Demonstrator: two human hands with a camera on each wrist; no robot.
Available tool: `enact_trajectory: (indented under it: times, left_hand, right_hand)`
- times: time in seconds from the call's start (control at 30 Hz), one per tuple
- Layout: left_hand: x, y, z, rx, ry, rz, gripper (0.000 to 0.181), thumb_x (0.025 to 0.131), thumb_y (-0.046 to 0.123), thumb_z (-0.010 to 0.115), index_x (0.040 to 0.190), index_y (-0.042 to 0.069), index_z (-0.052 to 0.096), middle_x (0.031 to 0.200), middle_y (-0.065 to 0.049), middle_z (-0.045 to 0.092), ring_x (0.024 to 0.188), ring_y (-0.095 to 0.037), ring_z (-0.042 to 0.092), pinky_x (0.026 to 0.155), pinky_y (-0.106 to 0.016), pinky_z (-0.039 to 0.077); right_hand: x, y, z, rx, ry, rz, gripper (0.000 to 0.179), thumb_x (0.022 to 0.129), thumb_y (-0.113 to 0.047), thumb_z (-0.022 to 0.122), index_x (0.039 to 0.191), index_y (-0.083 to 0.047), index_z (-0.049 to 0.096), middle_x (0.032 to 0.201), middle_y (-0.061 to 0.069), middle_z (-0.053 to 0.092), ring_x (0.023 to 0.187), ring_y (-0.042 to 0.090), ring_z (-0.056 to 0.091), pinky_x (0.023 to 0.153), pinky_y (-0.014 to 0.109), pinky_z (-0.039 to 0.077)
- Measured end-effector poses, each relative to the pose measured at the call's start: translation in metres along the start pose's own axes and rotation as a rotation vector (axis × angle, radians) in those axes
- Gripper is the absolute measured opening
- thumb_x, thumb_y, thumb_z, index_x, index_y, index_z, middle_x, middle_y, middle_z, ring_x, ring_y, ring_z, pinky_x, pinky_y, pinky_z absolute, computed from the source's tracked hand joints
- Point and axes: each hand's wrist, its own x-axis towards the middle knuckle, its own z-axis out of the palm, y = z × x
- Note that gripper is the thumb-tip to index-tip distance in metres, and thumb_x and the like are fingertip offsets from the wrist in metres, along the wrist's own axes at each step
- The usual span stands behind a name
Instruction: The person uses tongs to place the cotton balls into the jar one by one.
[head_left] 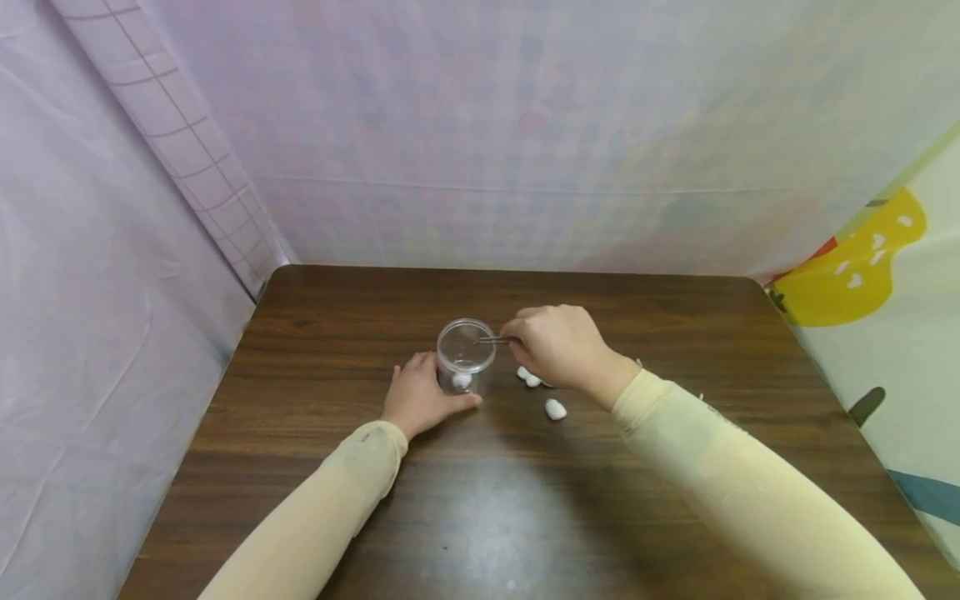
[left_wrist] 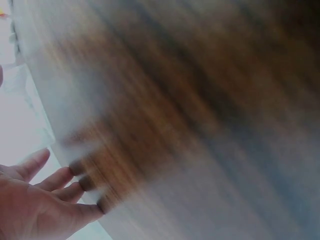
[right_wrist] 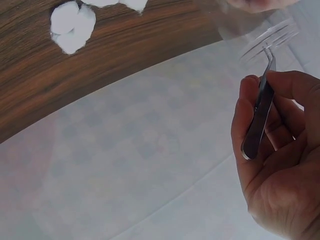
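Note:
A clear round jar (head_left: 467, 367) stands on the table with a white cotton ball (head_left: 461, 380) low inside it. My left hand (head_left: 427, 396) holds the jar from the left, its thumb along the near side. In the left wrist view the left hand (left_wrist: 47, 200) shows at the lower left; the jar cannot be made out there. Metal tweezers (right_wrist: 260, 117) are pinched in my right hand (head_left: 558, 342), their tips at the jar's mouth with no cotton seen between them. Loose cotton balls (head_left: 555, 409) lie right of the jar, one partly hidden under the right hand.
The dark wooden table (head_left: 337, 500) has its far edge close to a pale curtain (head_left: 525, 167). More white cloth hangs at the left, and a patterned cloth (head_left: 862, 267) hangs at the right.

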Motion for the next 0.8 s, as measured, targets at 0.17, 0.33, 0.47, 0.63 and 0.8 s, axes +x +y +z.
enact_trajectory:
  times: [0.17, 0.33, 0.47, 0.63, 0.8]
  left_hand:
    - [0.000, -0.002, 0.002, 0.000, 0.001, -0.004, 0.096, 0.069, 0.067, 0.081, 0.139, 0.007, 0.054, 0.136, -0.012, 0.056, 0.132, -0.028, 0.046, 0.115, -0.061, 0.018]
    - [0.000, -0.005, 0.004, 0.007, -0.001, -0.009, 0.096, 0.068, 0.068, 0.080, 0.137, 0.007, 0.055, 0.135, -0.011, 0.057, 0.130, -0.028, 0.047, 0.115, -0.061, 0.018]
    - [0.001, -0.006, 0.005, 0.006, -0.001, -0.006, 0.097, 0.068, 0.069, 0.080, 0.138, 0.007, 0.055, 0.135, -0.011, 0.057, 0.131, -0.028, 0.047, 0.115, -0.061, 0.018]
    - [0.001, -0.004, 0.002, 0.007, 0.000, -0.001, 0.096, 0.069, 0.067, 0.080, 0.139, 0.007, 0.053, 0.137, -0.011, 0.056, 0.132, -0.028, 0.046, 0.115, -0.062, 0.017]
    - [0.001, -0.001, 0.000, 0.004, -0.005, 0.000, 0.097, 0.069, 0.066, 0.081, 0.140, 0.007, 0.052, 0.136, -0.012, 0.056, 0.131, -0.029, 0.046, 0.116, -0.062, 0.016]
  right_hand:
    - [-0.001, 0.000, -0.001, 0.008, 0.001, 0.006, 0.018, 0.086, -0.017, 0.071, 0.103, -0.020, 0.078, 0.089, -0.007, 0.068, 0.066, 0.016, 0.064, 0.046, 0.038, 0.050]
    - [-0.005, 0.005, -0.005, 0.015, 0.061, 0.000, 0.019, 0.087, -0.018, 0.069, 0.104, -0.019, 0.078, 0.091, -0.006, 0.069, 0.065, 0.014, 0.063, 0.045, 0.036, 0.048]
    - [-0.015, 0.017, -0.015, 0.021, 0.108, 0.008, 0.019, 0.088, -0.017, 0.068, 0.105, -0.016, 0.078, 0.092, -0.005, 0.070, 0.060, 0.012, 0.059, 0.042, 0.035, 0.046]
    - [-0.040, 0.034, -0.017, 0.002, 0.062, 0.059, 0.019, 0.088, -0.018, 0.068, 0.104, -0.016, 0.078, 0.091, -0.004, 0.070, 0.059, 0.013, 0.058, 0.040, 0.035, 0.043]
    - [-0.076, 0.046, 0.004, 0.017, -0.037, 0.136, 0.017, 0.087, -0.019, 0.072, 0.103, -0.018, 0.078, 0.094, -0.004, 0.072, 0.069, 0.018, 0.066, 0.045, 0.039, 0.049]
